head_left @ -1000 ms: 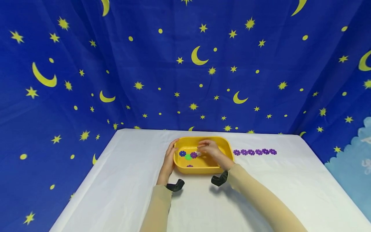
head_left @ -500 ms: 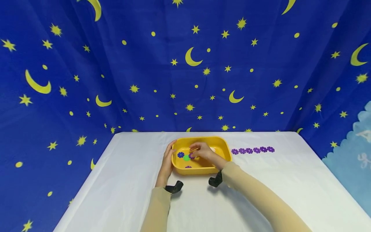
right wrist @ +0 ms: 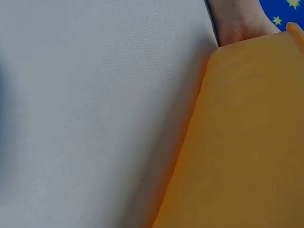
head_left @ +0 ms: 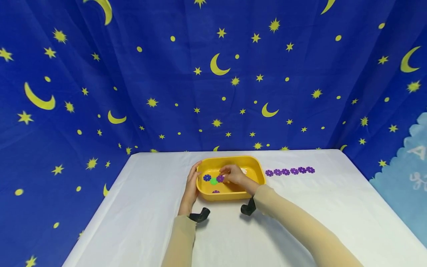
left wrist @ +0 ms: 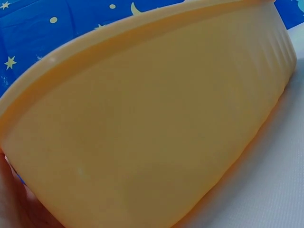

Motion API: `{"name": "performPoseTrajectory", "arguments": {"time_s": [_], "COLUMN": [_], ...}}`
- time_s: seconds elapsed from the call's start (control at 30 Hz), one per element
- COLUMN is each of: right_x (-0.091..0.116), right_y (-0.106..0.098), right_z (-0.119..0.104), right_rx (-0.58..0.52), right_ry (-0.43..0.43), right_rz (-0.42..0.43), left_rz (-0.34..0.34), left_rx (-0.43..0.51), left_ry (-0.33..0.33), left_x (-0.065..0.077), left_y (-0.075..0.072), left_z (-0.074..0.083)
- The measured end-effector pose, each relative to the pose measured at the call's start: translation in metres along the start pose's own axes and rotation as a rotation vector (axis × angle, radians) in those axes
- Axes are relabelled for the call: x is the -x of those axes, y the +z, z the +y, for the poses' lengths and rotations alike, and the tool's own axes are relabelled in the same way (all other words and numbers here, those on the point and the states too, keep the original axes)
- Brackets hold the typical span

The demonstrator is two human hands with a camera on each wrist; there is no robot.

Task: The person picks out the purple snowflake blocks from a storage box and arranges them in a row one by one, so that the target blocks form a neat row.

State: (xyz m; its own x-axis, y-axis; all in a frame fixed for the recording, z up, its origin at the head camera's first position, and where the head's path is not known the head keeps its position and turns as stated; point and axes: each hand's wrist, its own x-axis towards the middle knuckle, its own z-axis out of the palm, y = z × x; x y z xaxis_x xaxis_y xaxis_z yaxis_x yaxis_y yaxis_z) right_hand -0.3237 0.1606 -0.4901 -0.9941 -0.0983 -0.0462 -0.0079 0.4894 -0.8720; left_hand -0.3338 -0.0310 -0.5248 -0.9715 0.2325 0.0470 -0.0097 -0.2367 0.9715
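A yellow plastic bin stands on the white table. My left hand holds its left end, fingers over the rim and palm along the outer wall. Inside the bin, my right hand has its thumb and fingers bent at the right edge of a purple flower-shaped disc, pinching it. Beside that disc lie a green disc and a blue one. Another purple disc shows partly above the near wall. A white piece is behind the right hand. Both wrist views mostly show the bin's outer wall.
To the bin's right, several purple flower discs lie in a row on the white table. Blue cloth with yellow moons and stars hangs behind and at both sides.
My right hand has shifted left within the bin to the purple disc, uncovering the white piece behind it. The left hand keeps its hold. The head view has swung slightly to the right.
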Motion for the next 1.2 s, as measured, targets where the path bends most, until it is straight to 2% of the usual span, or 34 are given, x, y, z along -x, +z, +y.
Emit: {"name": "performPoseTrajectory", "arguments": {"time_s": [0.4,0.57,0.67,0.8,0.97,1.07,1.2], "right_x": [-0.003,-0.003,-0.003,-0.002,0.000,0.003,0.008], "right_y": [0.003,0.003,0.001,-0.002,-0.007,-0.013,-0.024], "right_z": [0.001,0.001,0.000,-0.001,-0.002,-0.003,-0.006], "right_rx": [0.165,0.174,0.141,0.040,-0.089,-0.124,-0.129], "right_ry": [-0.074,-0.056,-0.054,-0.042,-0.017,-0.026,-0.043], "right_rz": [-0.042,-0.047,-0.030,0.031,0.087,0.109,0.149], "left_rz": [0.019,0.010,0.006,-0.011,-0.039,-0.042,-0.042], "left_rx": [-0.029,-0.009,-0.003,0.005,-0.001,-0.011,-0.012], "left_ry": [-0.025,-0.021,-0.027,-0.040,-0.037,-0.026,-0.019], "left_x": [0.000,-0.001,-0.001,0.000,0.009,0.013,0.014], "left_y": [0.000,0.000,0.001,0.000,0.003,0.006,0.007], "left_z": [-0.001,-0.001,0.001,0.004,0.017,0.023,0.025]}}
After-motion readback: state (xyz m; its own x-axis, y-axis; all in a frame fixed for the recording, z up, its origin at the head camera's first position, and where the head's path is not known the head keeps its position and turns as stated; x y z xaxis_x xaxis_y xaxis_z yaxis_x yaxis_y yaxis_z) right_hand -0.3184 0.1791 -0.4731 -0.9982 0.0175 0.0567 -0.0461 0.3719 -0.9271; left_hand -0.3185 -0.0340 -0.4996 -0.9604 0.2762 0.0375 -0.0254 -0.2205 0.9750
